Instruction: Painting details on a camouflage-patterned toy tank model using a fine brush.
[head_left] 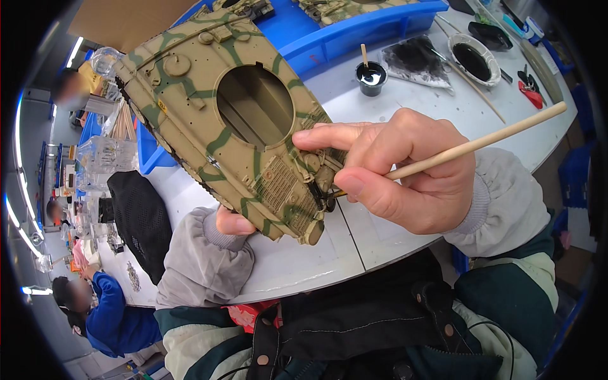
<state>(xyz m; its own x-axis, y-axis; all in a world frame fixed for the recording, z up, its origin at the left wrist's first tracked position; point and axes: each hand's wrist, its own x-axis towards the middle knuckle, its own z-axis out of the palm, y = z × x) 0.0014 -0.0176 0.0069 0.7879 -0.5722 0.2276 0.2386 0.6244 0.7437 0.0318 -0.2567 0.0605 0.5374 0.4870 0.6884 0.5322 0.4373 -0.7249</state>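
A model tank hull (183, 82), tan with green camouflage stripes and a round opening in its top, is tilted up above the table. My left hand (235, 223) grips it from beneath near its lower edge; only a thumb or finger end shows, the rest being hidden by the hull. My right hand (421, 168) is closed around a thin paintbrush (487, 140) with a pale wooden handle. The brush's tip end is at the hull's lower right corner, by the dark fittings, and its bristles are hard to make out. My right index finger rests against the hull beside the opening.
Beyond the hull stands a blue tray (361, 35) with more camouflaged model parts. To the right are a small cup of black liquid (372, 77), a bag of black material (418, 60) and a bowl of black liquid (474, 62). A black mesh cloth (140, 218) lies left.
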